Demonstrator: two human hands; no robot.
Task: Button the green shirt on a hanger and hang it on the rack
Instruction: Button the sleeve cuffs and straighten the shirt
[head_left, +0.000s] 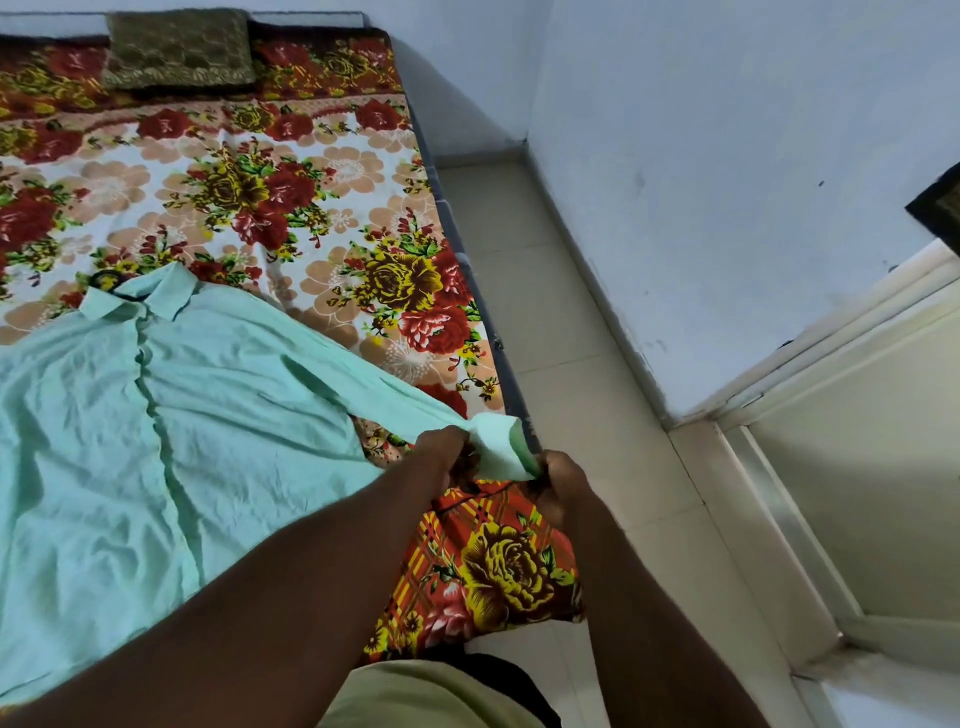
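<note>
On bed (291, 171): green shirt (208, 415) | cuff (501, 447) gripped by left hand (441, 452), right hand (563, 480)

The shirt (234, 415) lies on the bed (291, 171), pillow (176, 49) behind it, floor (571, 338) at right.

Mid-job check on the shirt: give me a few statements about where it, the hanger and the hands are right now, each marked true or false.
1. The green shirt lies spread out on the bed. True.
2. Both hands are working at the collar. False: the left hand and the right hand hold the sleeve cuff at the bed's near edge.
3. A black hanger hook sticks out at the collar. True.
4. The shirt already hangs on a rack. False: it is on the bed, and no rack is in view.
5. A pillow lies at the far end of the bed. True.
</note>
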